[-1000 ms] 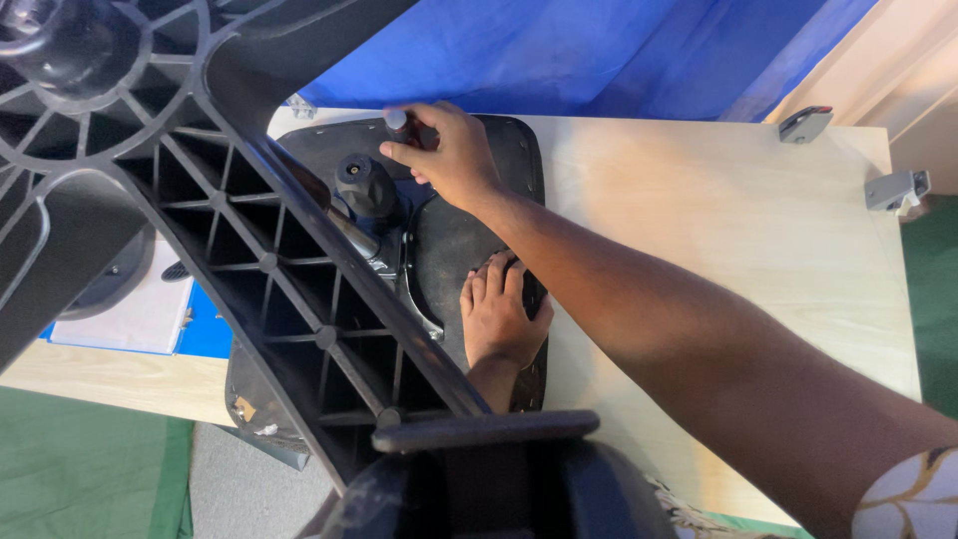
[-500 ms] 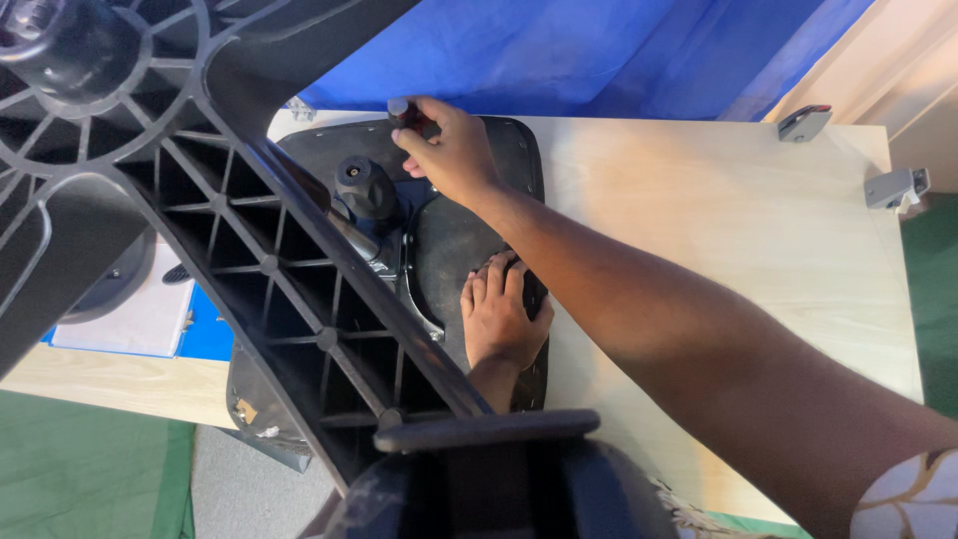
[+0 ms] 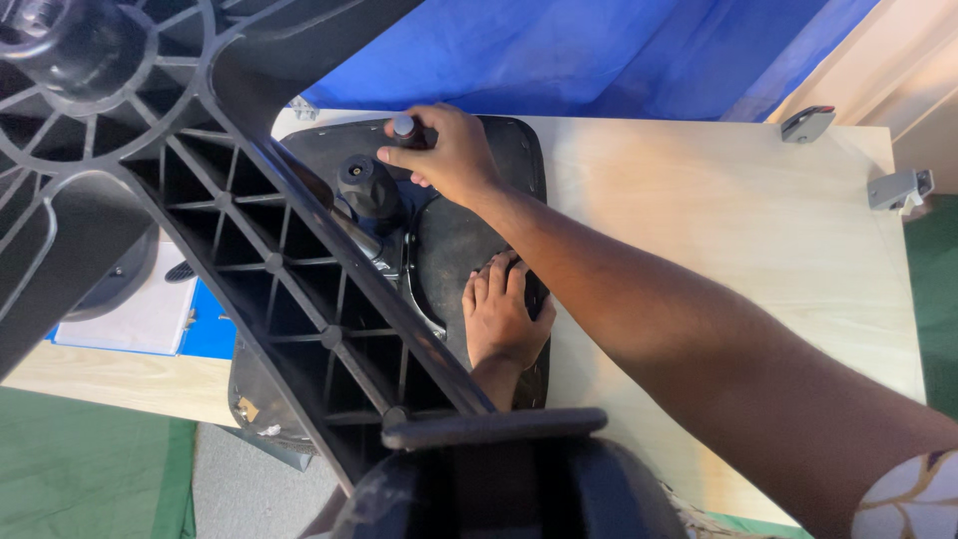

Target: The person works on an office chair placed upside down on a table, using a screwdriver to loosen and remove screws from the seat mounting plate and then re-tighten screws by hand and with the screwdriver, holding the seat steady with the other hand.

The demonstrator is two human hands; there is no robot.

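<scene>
An upturned black office chair fills the view. Its ribbed star base [image 3: 299,299] looms in the foreground, and its seat underside [image 3: 454,240] lies on a pale wooden table [image 3: 718,230]. My right hand [image 3: 449,155] reaches across to the seat's far edge and is closed around a dark tool handle [image 3: 404,128] with a grey cap. Just left of it sits the chair's black round knob [image 3: 369,185]. My left hand [image 3: 504,314] lies flat, fingers together, pressing on the seat underside beside the metal mechanism plate [image 3: 414,289].
Two grey metal brackets [image 3: 808,122] [image 3: 898,188] lie at the table's far right corner. Blue cloth [image 3: 559,55] hangs behind the table. A white sheet on a blue folder [image 3: 150,319] lies at the left. Green floor [image 3: 80,469] shows below.
My right hand has shifted slightly on the tool handle, rising a little and then coming back down. My left hand and the chair have stayed put.
</scene>
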